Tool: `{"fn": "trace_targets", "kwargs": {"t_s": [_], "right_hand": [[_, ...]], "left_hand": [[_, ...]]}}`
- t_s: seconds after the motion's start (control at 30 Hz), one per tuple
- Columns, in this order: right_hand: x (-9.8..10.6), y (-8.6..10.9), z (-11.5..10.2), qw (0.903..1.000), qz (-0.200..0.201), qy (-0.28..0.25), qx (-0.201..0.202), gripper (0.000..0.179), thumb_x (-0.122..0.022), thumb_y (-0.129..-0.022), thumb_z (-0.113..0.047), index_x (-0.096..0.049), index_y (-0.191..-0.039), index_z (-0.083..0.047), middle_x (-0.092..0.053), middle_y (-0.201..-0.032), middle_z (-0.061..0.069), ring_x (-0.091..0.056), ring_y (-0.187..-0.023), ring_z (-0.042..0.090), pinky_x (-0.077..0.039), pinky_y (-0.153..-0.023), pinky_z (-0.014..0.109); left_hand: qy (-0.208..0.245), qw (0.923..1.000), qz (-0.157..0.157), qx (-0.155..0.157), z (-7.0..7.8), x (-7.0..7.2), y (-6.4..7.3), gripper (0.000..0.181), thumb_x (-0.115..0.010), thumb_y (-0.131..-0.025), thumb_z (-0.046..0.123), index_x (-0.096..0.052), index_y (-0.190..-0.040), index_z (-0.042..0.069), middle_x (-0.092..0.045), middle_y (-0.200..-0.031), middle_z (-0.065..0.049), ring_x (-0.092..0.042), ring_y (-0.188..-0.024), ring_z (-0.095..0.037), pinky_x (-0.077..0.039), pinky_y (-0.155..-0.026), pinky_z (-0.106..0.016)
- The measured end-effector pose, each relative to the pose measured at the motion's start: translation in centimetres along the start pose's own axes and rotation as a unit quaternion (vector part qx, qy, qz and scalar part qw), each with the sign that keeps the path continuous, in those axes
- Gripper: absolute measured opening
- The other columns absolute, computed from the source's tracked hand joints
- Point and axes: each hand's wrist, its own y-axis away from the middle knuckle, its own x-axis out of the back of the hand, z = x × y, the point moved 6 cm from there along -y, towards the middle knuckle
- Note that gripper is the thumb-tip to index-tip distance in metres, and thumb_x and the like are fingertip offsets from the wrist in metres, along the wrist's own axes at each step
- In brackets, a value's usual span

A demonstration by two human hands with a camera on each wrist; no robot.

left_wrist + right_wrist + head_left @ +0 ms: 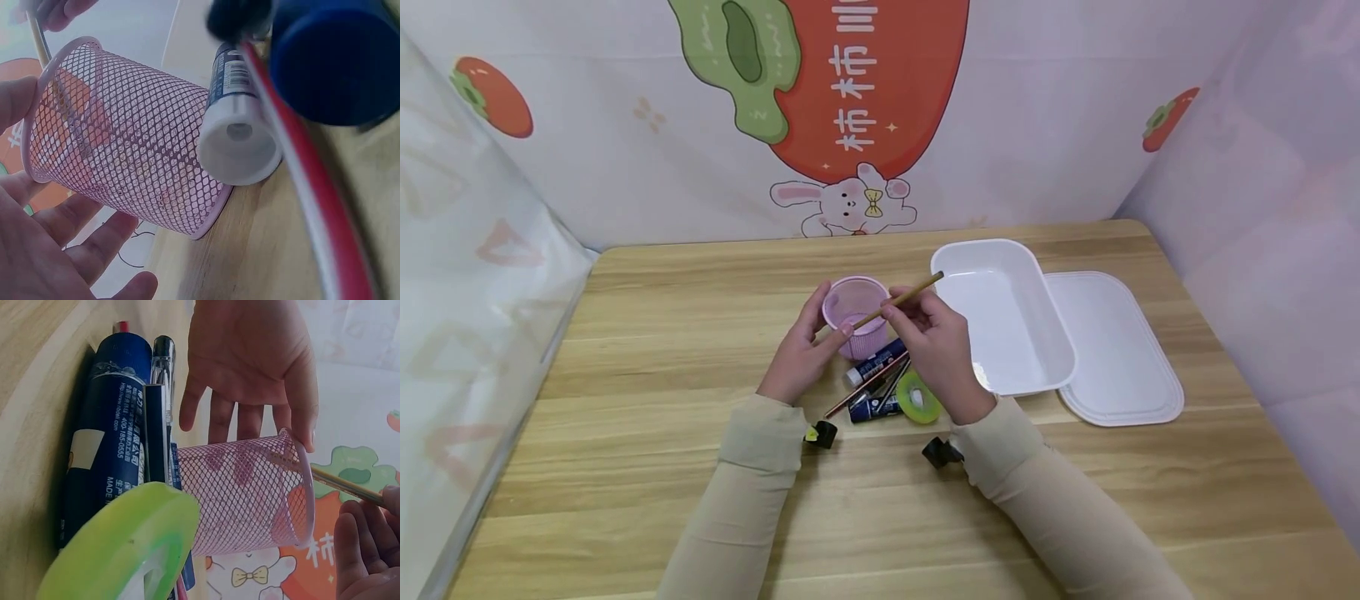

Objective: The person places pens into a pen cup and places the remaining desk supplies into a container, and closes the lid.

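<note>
The left hand [801,354] should hold the pink cup [867,343] still, near the middle of the frame, with its thumb out of the way. Its thumb is at the rim and its fingers spread along the side. The pencil [917,290] leans over the rim, low end inside the cup; tipping it more upright would likely help it go down. The right hand [936,342] pinches the pencil, its arm [1067,492] reaching up from the lower right.
</note>
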Motion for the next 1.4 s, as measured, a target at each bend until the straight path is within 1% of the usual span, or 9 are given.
{"fn": "trace_targets", "kwargs": {"t_s": [0.1, 0.27, 0.43, 0.7, 0.83, 0.9, 1.1, 1.23, 1.4], "right_hand": [[-0.3, -0.2, 1.4, 1.0, -0.002, 0.0, -0.006, 0.021, -0.065, -0.087, -0.007, -0.063, -0.105, 0.003, -0.067, -0.094, 0.013, -0.065, -0.083, 0.021, -0.055, -0.071, 0.03], [-0.9, -0.4, 3.4, 0.9997, -0.009, -0.003, -0.025, 0.022, -0.066, -0.087, -0.017, -0.065, -0.105, -0.004, -0.068, -0.098, 0.005, -0.065, -0.083, 0.013, -0.055, -0.069, 0.025], [-1.2, -0.2, 3.8, 0.9992, -0.019, 0.016, -0.031, 0.024, -0.066, -0.087, -0.022, -0.066, -0.103, -0.005, -0.068, -0.099, 0.003, -0.064, -0.08, 0.011, -0.054, -0.067, 0.024], [-1.3, -0.1, 3.8, 0.9977, -0.035, 0.05, -0.029, 0.025, -0.066, -0.087, -0.022, -0.067, -0.103, -0.003, -0.068, -0.096, 0.003, -0.063, -0.079, 0.01, -0.054, -0.068, 0.022], [-1.3, 0.0, 4.0, 0.9965, -0.041, 0.061, -0.04, 0.025, -0.067, -0.086, -0.021, -0.067, -0.103, -0.002, -0.068, -0.094, 0.002, -0.062, -0.078, 0.01, -0.054, -0.067, 0.021], [-1.3, 0.0, 4.2, 0.9957, -0.046, 0.065, -0.047, 0.025, -0.067, -0.086, -0.021, -0.067, -0.104, -0.002, -0.068, -0.093, 0.002, -0.062, -0.078, 0.009, -0.054, -0.066, 0.021], [-1.1, 0.2, 4.3, 0.9944, -0.052, 0.072, -0.057, 0.023, -0.067, -0.086, -0.023, -0.067, -0.104, -0.007, -0.068, -0.094, -0.001, -0.061, -0.079, 0.005, -0.053, -0.068, 0.02], [-0.9, 0.4, 4.6, 0.9939, -0.05, 0.067, -0.071, 0.025, -0.066, -0.087, -0.025, -0.067, -0.106, -0.009, -0.067, -0.096, -0.002, -0.062, -0.081, 0.005, -0.053, -0.07, 0.02], [-0.4, 0.8, 4.6, 0.9954, -0.041, 0.051, -0.07, 0.026, -0.067, -0.086, -0.025, -0.067, -0.108, -0.01, -0.067, -0.099, -0.001, -0.063, -0.085, 0.007, -0.053, -0.072, 0.021]], "left_hand": [[-0.007, 0.9999, 0.007, -0.001, -0.5, 0.0, -0.2, 0.075, -0.06, -0.086, 0.048, -0.017, -0.147, 0.04, -0.036, -0.146, -0.002, -0.036, -0.131, -0.021, -0.027, -0.106, -0.052], [-0.006, 0.9999, 0.013, -0.004, -0.5, 0.0, -0.2, 0.073, -0.06, -0.086, 0.049, -0.018, -0.144, 0.044, -0.037, -0.146, 0.0, -0.037, -0.13, -0.02, -0.029, -0.105, -0.052], [-0.01, 0.9999, 0.013, 0.001, -0.5, 0.0, -0.2, 0.071, -0.06, -0.088, 0.043, -0.017, -0.146, 0.042, -0.036, -0.146, 0.0, -0.036, -0.131, -0.021, -0.027, -0.106, -0.053], [-0.015, 0.9998, 0.011, 0.002, -0.7, 0.0, -0.3, 0.07, -0.059, -0.09, 0.038, -0.017, -0.145, 0.042, -0.036, -0.146, 0.0, -0.036, -0.131, -0.022, -0.026, -0.106, -0.054], [-0.013, 0.9999, 0.007, -0.003, -0.7, 0.0, -0.3, 0.071, -0.059, -0.09, 0.038, -0.016, -0.146, 0.04, -0.036, -0.146, -0.002, -0.036, -0.131, -0.022, -0.026, -0.105, -0.055], [-0.008, 1.0, 0.003, -0.002, -0.2, 0.0, -0.2, 0.072, -0.059, -0.09, 0.037, -0.016, -0.148, 0.036, -0.036, -0.146, -0.004, -0.035, -0.132, -0.024, -0.025, -0.106, -0.056], [-0.007, 1.0, -0.005, 0.002, 2.7, 0.1, 0.9, 0.072, -0.057, -0.093, 0.027, -0.015, -0.15, 0.016, -0.035, -0.145, -0.017, -0.034, -0.132, -0.034, -0.026, -0.105, -0.057], [-0.006, 1.0, -0.003, 0.001, 2.7, 0.1, 0.9, 0.071, -0.058, -0.093, 0.026, -0.016, -0.15, 0.017, -0.036, -0.144, -0.017, -0.034, -0.131, -0.035, -0.026, -0.105, -0.056], [-0.001, 1.0, -0.003, 0.001, 2.6, 0.0, 0.9, 0.071, -0.058, -0.092, 0.027, -0.017, -0.15, 0.02, -0.035, -0.145, -0.017, -0.033, -0.132, -0.036, -0.026, -0.105, -0.056]]}}
